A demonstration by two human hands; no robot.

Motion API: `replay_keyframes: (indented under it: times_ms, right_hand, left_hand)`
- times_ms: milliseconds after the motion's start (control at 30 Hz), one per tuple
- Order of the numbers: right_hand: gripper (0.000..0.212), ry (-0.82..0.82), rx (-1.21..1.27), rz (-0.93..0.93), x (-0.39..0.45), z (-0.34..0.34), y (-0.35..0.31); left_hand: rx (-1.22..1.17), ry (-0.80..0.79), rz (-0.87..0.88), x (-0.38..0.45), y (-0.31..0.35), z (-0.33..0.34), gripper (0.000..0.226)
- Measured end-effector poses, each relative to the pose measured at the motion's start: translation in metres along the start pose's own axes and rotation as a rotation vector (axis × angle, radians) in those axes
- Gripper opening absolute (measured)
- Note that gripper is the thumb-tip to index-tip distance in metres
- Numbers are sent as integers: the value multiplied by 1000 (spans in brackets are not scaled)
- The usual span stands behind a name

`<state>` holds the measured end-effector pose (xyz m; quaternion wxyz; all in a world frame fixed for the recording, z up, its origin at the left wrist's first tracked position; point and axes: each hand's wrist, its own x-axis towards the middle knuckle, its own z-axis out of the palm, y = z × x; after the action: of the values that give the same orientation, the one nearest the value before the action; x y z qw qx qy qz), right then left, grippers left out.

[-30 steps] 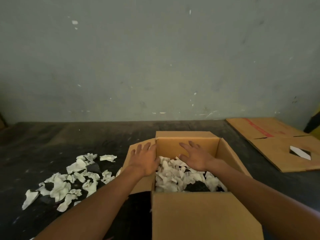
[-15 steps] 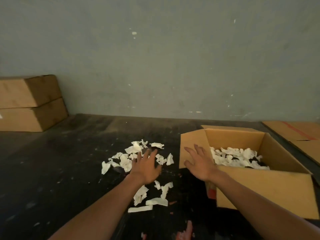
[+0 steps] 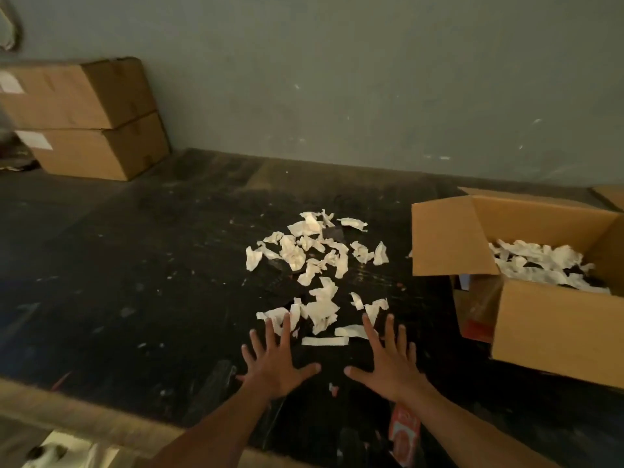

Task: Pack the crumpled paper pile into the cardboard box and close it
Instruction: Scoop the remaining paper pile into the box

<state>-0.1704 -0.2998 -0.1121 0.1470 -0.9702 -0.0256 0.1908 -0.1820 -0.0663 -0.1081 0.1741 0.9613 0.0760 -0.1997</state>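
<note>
Scraps of crumpled paper [image 3: 317,265] lie scattered across the middle of the dark surface [image 3: 135,265], loosely clumped in a far cluster and a near cluster, and I have both hands just short of the near one. My left hand [image 3: 275,364] and right hand [image 3: 385,366] are spread flat, palms down, fingers straight and splayed, holding nothing; the left fingertips reach the nearest scraps while the right ones sit just beside a long strip. The cardboard box [image 3: 553,325] stands to the right, well apart from the pile, its flaps up and a layer of white paper already inside. As I judge it, the step in hand is gathering another load, and the good way to do it is to move the hands out past the two sides of the scraps, then sweep inward so the pieces bunch between my palms rather than pinching them one by one. I would take the near cluster first, press it lightly together so nothing flutters off, and carry it low over the box's near wall. The upright left flap [image 3: 449,238] faces the pile, so I should lift over it, not into it. Two closed boxes [image 3: 84,119] stacked by the wall are not part of this.
</note>
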Motion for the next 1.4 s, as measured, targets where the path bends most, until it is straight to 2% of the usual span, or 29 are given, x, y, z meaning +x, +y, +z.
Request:
replay_keyframes:
  times_ms: [133,267,400,500,533,600,667,733,800,933,1033,1100,1200,1300,1400]
  right_hand:
    - [112,10,-88,-2,35,12,-6]
    - [90,58,-153,-71,79,18,-21]
    - [74,66,-171,-115,127,16,-40]
    - [68,92,-57,-201,161,5,-57]
    - [64,141,60,-244,169,-1,-64]
    - [55,367,335,-282,184,-14,-78]
    - [43,626,509,-190,204,-30,-87]
    - [39,723,540,-20,231,-47,-85]
    - [45,700,408,143,260,-61,-67]
    - [62,527,169,422,295,-85,-7]
    - [66,440,138,592,307,-96,23]
    - [66,358,255,637,317,-104,29]
    - [63,242,316,617,324,-105,19]
    - [61,265,243,459,318,-92,-7]
    - [56,304,313,286,302,-73,-43]
  left_hand:
    - [79,33,-17,30,-15,15,121]
    - [150,119,47,74,-17,12,113]
    - [171,141,63,122,-14,-4,96]
    - [130,213,72,151,-12,-22,81]
    - [105,263,80,158,-12,-30,75]
    - [52,350,88,172,-14,-46,67]
    - [9,412,63,188,-18,-63,64]
    - [-9,452,27,206,-24,-77,65]
    - [-28,439,-4,227,-30,-88,68]
    - [-122,371,-46,268,-41,-106,79]
    - [-188,257,-47,296,-43,-114,80]
    - [-232,195,-49,309,-40,-115,79]
    - [-208,156,-13,315,-35,-114,76]
    - [-203,130,93,310,-30,-111,71]
    - [-195,130,171,304,-27,-110,70]
